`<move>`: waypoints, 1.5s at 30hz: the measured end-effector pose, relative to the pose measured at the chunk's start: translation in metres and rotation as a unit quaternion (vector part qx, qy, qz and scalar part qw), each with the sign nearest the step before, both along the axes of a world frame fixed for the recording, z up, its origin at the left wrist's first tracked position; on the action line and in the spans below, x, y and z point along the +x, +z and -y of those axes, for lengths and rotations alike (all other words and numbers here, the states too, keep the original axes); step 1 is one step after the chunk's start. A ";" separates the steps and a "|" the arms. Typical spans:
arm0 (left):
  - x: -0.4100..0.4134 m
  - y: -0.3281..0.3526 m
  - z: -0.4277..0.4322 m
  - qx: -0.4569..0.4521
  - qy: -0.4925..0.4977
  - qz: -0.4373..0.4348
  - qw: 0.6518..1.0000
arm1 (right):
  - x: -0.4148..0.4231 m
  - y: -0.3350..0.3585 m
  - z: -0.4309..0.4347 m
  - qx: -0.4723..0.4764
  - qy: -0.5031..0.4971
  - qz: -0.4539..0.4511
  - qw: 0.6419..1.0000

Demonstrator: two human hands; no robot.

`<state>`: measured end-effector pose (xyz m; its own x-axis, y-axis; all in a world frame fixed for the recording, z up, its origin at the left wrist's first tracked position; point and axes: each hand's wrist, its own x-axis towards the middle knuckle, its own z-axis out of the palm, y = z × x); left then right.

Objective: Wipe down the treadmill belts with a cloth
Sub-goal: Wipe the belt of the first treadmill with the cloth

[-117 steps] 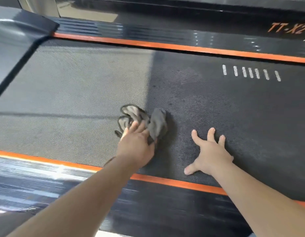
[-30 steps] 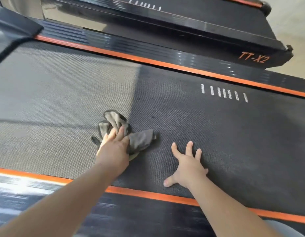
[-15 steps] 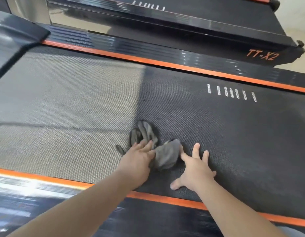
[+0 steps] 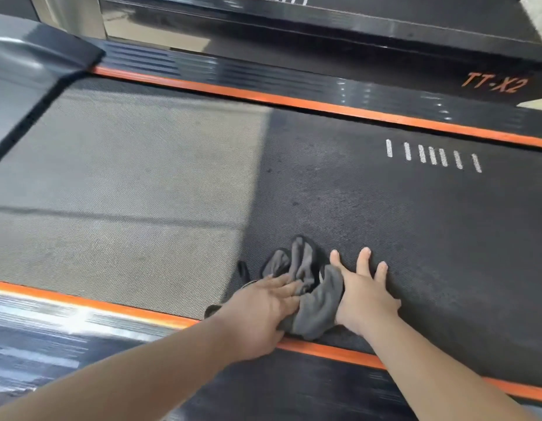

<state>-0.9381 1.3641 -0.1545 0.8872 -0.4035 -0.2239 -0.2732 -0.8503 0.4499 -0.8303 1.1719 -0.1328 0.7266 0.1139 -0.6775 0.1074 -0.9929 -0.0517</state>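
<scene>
The left hand (image 4: pixel 260 311) is pressing the bunched grey cloth (image 4: pixel 320 311) onto the belt (image 4: pixel 385 214) just inside the near orange stripe (image 4: pixel 111 308), its grip flat, not pinching. The right hand (image 4: pixel 364 296) is bracing alongside, touching the cloth, grip spread, probably for support. A second treadmill (image 4: pixel 385 22) is waiting beyond.

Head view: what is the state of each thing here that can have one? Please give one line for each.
cloth: crumpled, lying on the belt near its front edge, between the two hands.
left hand: fingers straight, pressing on the cloth.
right hand: flat on the belt, fingers spread, touching the cloth's side.
belt: left part brightly lit, right part in shade.
</scene>
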 end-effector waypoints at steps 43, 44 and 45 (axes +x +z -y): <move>0.005 -0.013 0.046 0.160 0.375 0.057 0.911 | 0.020 0.011 0.090 0.000 -0.015 -0.034 0.999; 0.007 -0.015 0.064 0.135 0.380 0.061 0.913 | 0.020 0.008 0.089 0.003 -0.017 -0.024 1.000; 0.008 -0.017 0.082 0.111 0.361 0.072 0.923 | 0.020 0.005 0.089 0.004 -0.017 -0.015 1.000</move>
